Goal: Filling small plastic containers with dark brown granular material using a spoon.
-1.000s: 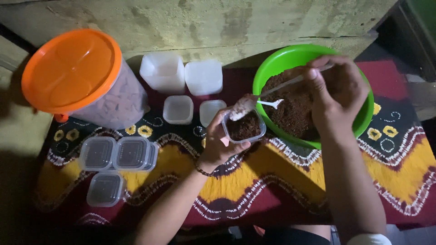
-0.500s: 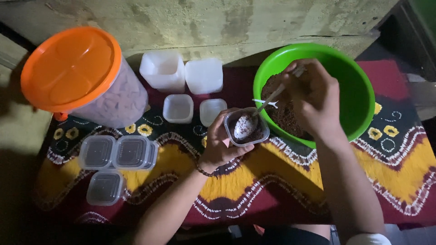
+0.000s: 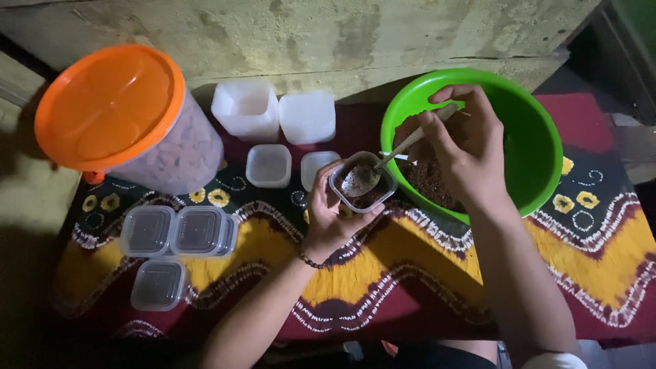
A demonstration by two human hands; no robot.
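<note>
The left hand [image 3: 331,219] cups a small clear tub [image 3: 362,182] from below, fingers curled round its near side and thumb along its left wall, holding it just off the cloth [image 3: 410,273] beside the green bowl [image 3: 540,143]. The tub holds dark brown crumbs. The right hand [image 3: 465,154] hangs over the bowl with its fingers pinched shut on the handle of a spoon [image 3: 372,174], whose bowl end dips into the tub and rests on the crumbs. More of the same brown crumbs lie in the green bowl under the right hand.

Just left of the held tub stand 2 empty open tubs [image 3: 268,165], side by side on the cloth. Behind them, against the wall, are 2 stacks of white tubs [image 3: 277,113]. At far left a big clear jar [image 3: 178,154] with an orange lid [image 3: 109,106] lies tilted, filled with pale pieces. Near the front left, 3 lidded tubs [image 3: 179,232] sit close together, 2 in a row and 1 below them. The cloth is patterned in red, yellow and black waves.
</note>
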